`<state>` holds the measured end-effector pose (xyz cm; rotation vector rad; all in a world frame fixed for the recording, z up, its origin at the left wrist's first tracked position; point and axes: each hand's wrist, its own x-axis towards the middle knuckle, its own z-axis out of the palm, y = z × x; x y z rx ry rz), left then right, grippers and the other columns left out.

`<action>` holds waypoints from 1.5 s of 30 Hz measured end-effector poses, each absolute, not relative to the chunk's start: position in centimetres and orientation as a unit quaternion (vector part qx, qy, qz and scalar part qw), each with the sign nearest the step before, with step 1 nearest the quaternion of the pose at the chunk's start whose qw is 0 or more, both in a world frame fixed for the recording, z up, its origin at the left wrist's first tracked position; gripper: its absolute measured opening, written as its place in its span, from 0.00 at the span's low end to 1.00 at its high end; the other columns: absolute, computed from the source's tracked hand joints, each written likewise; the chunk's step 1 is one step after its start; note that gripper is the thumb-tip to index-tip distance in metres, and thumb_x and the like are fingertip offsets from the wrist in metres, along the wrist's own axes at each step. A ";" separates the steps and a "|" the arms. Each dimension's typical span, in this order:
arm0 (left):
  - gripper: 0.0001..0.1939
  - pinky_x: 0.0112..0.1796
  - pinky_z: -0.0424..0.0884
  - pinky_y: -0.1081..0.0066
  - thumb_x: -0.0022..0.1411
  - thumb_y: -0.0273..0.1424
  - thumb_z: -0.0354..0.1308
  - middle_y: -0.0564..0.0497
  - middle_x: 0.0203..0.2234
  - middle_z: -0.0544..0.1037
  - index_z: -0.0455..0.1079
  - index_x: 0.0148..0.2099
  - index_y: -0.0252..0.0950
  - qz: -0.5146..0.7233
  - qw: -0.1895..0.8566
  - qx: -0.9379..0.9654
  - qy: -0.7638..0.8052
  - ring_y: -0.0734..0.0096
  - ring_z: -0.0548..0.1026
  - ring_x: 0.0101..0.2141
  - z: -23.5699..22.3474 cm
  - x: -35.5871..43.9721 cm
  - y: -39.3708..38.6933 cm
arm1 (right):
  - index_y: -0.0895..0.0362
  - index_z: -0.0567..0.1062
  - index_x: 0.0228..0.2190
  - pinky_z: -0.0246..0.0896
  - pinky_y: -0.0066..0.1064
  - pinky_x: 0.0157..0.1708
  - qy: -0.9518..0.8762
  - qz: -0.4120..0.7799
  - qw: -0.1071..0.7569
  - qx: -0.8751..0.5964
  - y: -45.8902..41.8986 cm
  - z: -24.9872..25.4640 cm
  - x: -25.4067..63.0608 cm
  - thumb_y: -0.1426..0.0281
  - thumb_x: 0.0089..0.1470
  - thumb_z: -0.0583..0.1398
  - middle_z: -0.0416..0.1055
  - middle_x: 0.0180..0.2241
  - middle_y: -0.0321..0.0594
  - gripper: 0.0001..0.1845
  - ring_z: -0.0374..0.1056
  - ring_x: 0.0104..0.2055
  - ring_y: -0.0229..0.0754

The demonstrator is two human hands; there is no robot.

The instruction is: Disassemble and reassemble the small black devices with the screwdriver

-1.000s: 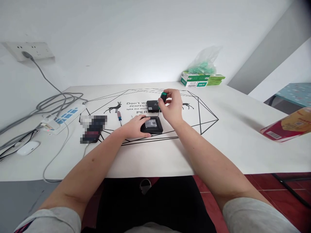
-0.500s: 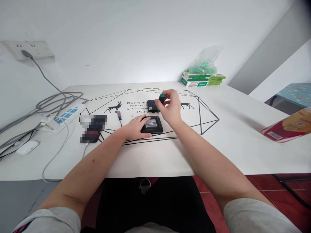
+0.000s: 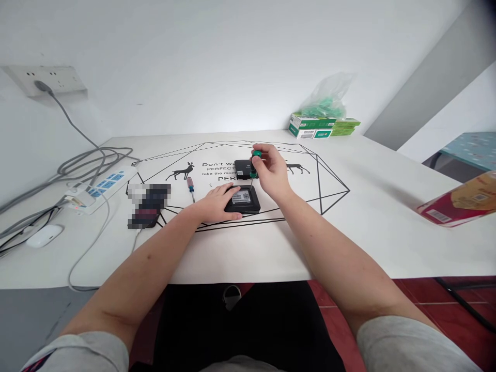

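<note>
My left hand (image 3: 214, 203) grips the left side of a flat black device case (image 3: 250, 205), thumb along its near edge and fingers over its top. A white printed label shows inside the case. My right hand (image 3: 274, 174) is closed around a green-and-black screwdriver (image 3: 253, 166), held upright. Its thin shaft points down at the case's far right corner; whether the tip touches a screw is too small to tell. Just behind lies a black flat cover (image 3: 241, 168), partly hidden by the screwdriver and right hand. A second screwdriver (image 3: 190, 184) rests left of my left hand.
A partly pixelated phone-like object (image 3: 153, 206), a power strip (image 3: 108, 187), loose cables and a white earbud case (image 3: 44, 235) lie to the left. Green-and-white boxes (image 3: 312, 125) with a plastic bag stand against the wall. A red-and-yellow package (image 3: 459, 204) is at the right.
My right hand has shifted slightly left and its fingers have turned around the screwdriver handle, which now stands more upright. My left hand and the case stay where they were.
</note>
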<state>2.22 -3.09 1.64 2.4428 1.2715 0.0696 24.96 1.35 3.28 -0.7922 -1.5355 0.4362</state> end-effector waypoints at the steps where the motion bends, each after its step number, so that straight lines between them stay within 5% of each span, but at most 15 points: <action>1: 0.58 0.75 0.48 0.43 0.66 0.65 0.57 0.39 0.83 0.41 0.45 0.85 0.41 0.026 0.192 0.870 0.454 0.34 0.44 0.80 1.6 2.2 -3.1 | 0.48 0.76 0.53 0.78 0.45 0.49 -0.677 0.207 0.623 -0.333 1.4 3.2 25.0 0.58 0.68 0.61 0.80 0.49 0.42 0.16 0.78 0.47 0.45; 5: 0.56 0.75 0.50 0.41 0.66 0.65 0.58 0.41 0.83 0.42 0.47 0.84 0.44 0.035 0.192 0.870 0.453 0.33 0.45 0.79 1.6 2.2 -3.1 | 0.47 0.75 0.54 0.78 0.50 0.54 -0.704 0.224 0.608 -0.290 1.4 3.2 25.3 0.55 0.74 0.54 0.79 0.53 0.43 0.17 0.79 0.49 0.46; 9: 0.57 0.75 0.49 0.41 0.66 0.66 0.58 0.40 0.83 0.41 0.47 0.84 0.43 0.033 0.194 0.870 0.453 0.33 0.45 0.79 1.6 2.2 -3.0 | 0.47 0.79 0.49 0.72 0.55 0.62 -0.709 0.097 0.631 -0.300 1.7 3.4 25.3 0.58 0.75 0.52 0.74 0.50 0.44 0.16 0.74 0.56 0.50; 14: 0.58 0.75 0.49 0.42 0.65 0.65 0.58 0.39 0.83 0.41 0.47 0.84 0.40 0.032 0.195 0.868 0.456 0.34 0.45 0.79 1.6 2.2 -3.0 | 0.48 0.80 0.42 0.74 0.50 0.53 -0.690 0.051 0.645 -0.324 1.3 3.6 25.3 0.66 0.74 0.51 0.70 0.43 0.43 0.16 0.73 0.48 0.47; 20: 0.56 0.74 0.52 0.40 0.65 0.65 0.60 0.39 0.83 0.44 0.50 0.83 0.43 0.049 0.192 0.872 0.448 0.33 0.47 0.79 1.4 2.1 -2.9 | 0.49 0.74 0.43 0.75 0.42 0.44 -0.663 0.100 0.650 -0.359 0.9 3.8 25.0 0.61 0.69 0.59 0.78 0.44 0.40 0.07 0.76 0.45 0.45; 25: 0.56 0.74 0.52 0.39 0.65 0.64 0.60 0.39 0.83 0.44 0.49 0.84 0.43 0.044 0.188 0.872 0.451 0.33 0.47 0.79 1.4 2.1 -2.9 | 0.47 0.68 0.43 0.78 0.44 0.45 -0.650 0.130 0.643 -0.384 1.5 3.4 24.7 0.57 0.58 0.71 0.82 0.45 0.37 0.20 0.78 0.41 0.43; 33: 0.57 0.75 0.50 0.42 0.66 0.64 0.59 0.40 0.83 0.43 0.47 0.84 0.42 0.030 0.189 0.871 0.454 0.34 0.45 0.79 1.8 2.2 -3.0 | 0.46 0.69 0.52 0.79 0.48 0.51 -0.668 0.165 0.630 -0.360 1.0 3.0 24.6 0.61 0.71 0.59 0.80 0.52 0.42 0.11 0.82 0.49 0.46; 38: 0.57 0.75 0.49 0.42 0.66 0.65 0.58 0.40 0.83 0.42 0.45 0.85 0.43 0.028 0.188 0.872 0.452 0.35 0.45 0.80 1.7 2.2 -3.0 | 0.48 0.78 0.49 0.74 0.52 0.58 -0.683 0.057 0.640 -0.347 1.2 3.4 25.2 0.68 0.69 0.55 0.76 0.52 0.45 0.13 0.75 0.59 0.51; 45: 0.59 0.75 0.49 0.42 0.67 0.66 0.56 0.38 0.83 0.39 0.43 0.85 0.39 0.009 0.188 0.871 0.453 0.36 0.44 0.80 1.9 2.3 -3.1 | 0.47 0.81 0.47 0.72 0.52 0.56 -0.666 0.023 0.661 -0.345 1.4 3.5 25.3 0.70 0.70 0.53 0.72 0.44 0.42 0.16 0.74 0.50 0.49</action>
